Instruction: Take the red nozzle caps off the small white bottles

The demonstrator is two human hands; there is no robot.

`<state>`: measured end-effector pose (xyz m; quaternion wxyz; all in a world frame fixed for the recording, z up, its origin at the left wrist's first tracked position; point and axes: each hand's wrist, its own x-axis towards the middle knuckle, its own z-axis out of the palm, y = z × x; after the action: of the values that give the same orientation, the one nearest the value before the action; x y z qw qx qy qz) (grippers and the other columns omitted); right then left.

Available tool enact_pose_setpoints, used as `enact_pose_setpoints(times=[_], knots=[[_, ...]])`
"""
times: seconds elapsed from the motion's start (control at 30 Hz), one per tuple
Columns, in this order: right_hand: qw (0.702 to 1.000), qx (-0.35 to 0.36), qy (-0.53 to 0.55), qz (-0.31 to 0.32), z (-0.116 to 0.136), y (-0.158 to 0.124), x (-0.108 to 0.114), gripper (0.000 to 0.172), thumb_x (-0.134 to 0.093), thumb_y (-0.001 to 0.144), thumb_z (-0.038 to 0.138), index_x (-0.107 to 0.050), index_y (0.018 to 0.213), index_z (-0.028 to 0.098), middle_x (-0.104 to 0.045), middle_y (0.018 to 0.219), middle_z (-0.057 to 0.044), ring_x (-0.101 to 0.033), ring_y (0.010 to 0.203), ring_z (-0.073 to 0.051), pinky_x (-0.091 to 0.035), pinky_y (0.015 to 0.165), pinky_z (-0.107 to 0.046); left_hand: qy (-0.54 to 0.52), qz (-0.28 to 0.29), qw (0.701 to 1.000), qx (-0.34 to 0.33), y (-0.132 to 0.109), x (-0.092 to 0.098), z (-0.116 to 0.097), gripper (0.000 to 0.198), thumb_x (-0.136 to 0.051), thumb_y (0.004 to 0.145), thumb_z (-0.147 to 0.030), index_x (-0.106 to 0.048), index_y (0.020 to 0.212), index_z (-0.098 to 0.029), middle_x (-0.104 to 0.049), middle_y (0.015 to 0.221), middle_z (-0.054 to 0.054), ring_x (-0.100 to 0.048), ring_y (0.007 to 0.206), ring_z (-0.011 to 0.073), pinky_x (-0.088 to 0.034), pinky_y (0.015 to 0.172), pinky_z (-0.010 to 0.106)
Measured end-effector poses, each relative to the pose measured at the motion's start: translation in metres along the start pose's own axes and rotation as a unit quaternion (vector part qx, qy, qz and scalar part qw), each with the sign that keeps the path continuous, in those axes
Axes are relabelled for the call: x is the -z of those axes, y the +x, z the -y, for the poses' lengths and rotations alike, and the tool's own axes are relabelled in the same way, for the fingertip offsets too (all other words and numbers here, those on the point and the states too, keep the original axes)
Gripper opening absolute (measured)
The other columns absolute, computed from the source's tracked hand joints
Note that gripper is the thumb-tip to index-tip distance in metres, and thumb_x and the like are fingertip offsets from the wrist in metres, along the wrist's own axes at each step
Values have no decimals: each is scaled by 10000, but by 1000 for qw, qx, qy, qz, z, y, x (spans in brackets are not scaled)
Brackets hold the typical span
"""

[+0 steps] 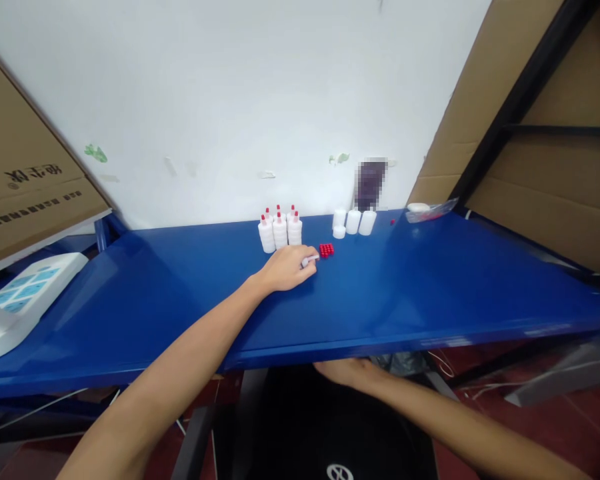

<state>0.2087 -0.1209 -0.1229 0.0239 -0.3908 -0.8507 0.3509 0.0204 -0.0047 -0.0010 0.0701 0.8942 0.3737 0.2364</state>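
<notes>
At frame centre, the left hand holds a white piece just beside red caps and white bottles, clustered on the counter seemingly for easy reach, while at lower centre the right hand sits below its edge, grip impossible to tell.

Left hand extends, fingers curled; right hand sits low.

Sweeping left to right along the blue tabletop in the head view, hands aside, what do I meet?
White device with blue panels, group of red-tipped white bottles, cluster of small red pieces, group of plain white containers, single small red piece, clear plastic bag.
</notes>
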Motion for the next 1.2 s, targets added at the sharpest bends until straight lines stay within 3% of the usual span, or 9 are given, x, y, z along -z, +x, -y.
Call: enact_pose_setpoints(times=[0.13, 0.23, 0.33, 0.43, 0.63, 0.73, 0.97, 1.1, 1.2], knots=[[982, 38, -127, 134, 39, -24, -23, 624, -577, 895, 299, -533, 1496, 140, -412, 1599, -246, -492, 1391, -457, -415, 1095, -616, 1, -18, 1000, 2, 0, 2, -2, 274, -436, 939, -266, -677, 1045, -190, -746, 996, 55, -691, 874, 215, -522, 809, 349], [956, 139, -167, 198, 74, -48, 0, 502, -586, 926, 358, -639, 1381, 153, -716, 1244, -199, -666, 1183, -400, -464, 1049, -550, -3, -33, 999, 7, 0, 3, -5, 286, -408, 975, -291, -660, 1063, -192, -744, 986, 55, -693, 878, 213, -522, 809, 345], [952, 224, -112, 178, 101, -63, 62, 431, -516, 1000, 430, -621, 1395, 292, -783, 977, -62, -744, 837, -253, -544, 759, -358, -6, -46, 999, 15, 0, 4, -5, 288, -406, 985, -311, -650, 1086, -196, -746, 1017, 60, -699, 909, 222, -527, 828, 349], [970, 207, -86, 96, 109, -61, 139, 436, -549, 937, 185, -662, 1335, 324, -779, 1037, -18, -716, 822, -179, -502, 729, -289, -7, -54, 998, 12, -1, 4, -3, 279, -432, 959, -304, -629, 1127, -201, -736, 1090, 72, -693, 976, 239, -529, 884, 370], [976, 190, -97, -50, 59, -13, 244, 382, -658, 888, 324, -690, 1243, 188, -732, 909, -33, -631, 763, -156, -462, 727, -295, -19, -29, 999, 13, -3, 4, 2, 362, -438, 919, -293, -506, 1255, -177, -687, 1095, 103, -658, 909, 252, -539, 844, 410], [961, 174, -108, -184, 25, 22, 246, 355, -621, 923, 463, -700, 1064, 147, -682, 819, -33, -579, 723, -156, -414, 709, -295, -17, -22, 999, 31, -3, 3, 1, 460, -427, 928, -282, -414, 1371, -159, -666, 1039, 102, -649, 831, 245, -541, 816, 427], [952, 232, -27, -198, 14, 66, 196, 450, -453, 1006, 509, -497, 690, 192, -450, 606, 51, -394, 574, -105, -296, 599, -267, -58, -38, 997, 33, -5, 0, 1, 615, -383, 1006, -338, -177, 1571, -208, -624, 1248, 142, -669, 997, 265, -521, 928, 448], [925, 223, 5, -308, 4, 64, 202, 420, -456, 982, 473, -418, 653, 216, -401, 588, 54, -368, 568, -110, -281, 587, -270, -65, -72, 995, 38, -4, 0, 8, 574, -425, 996, -349, -238, 1520, -205, -624, 1074, 86, -629, 868, 223, -502, 836, 393], [879, 150, -7, -453, -25, 60, 221, 388, -491, 931, 420, -385, 611, 227, -387, 553, 46, -361, 559, -121, -269, 582, -288, -75, -106, 989, 67, -2, 0, 15, 299, -347, 982, -246, -428, 1260, -175, -559, 825, 12, -539, 700, 180, -459, 736, 355]])
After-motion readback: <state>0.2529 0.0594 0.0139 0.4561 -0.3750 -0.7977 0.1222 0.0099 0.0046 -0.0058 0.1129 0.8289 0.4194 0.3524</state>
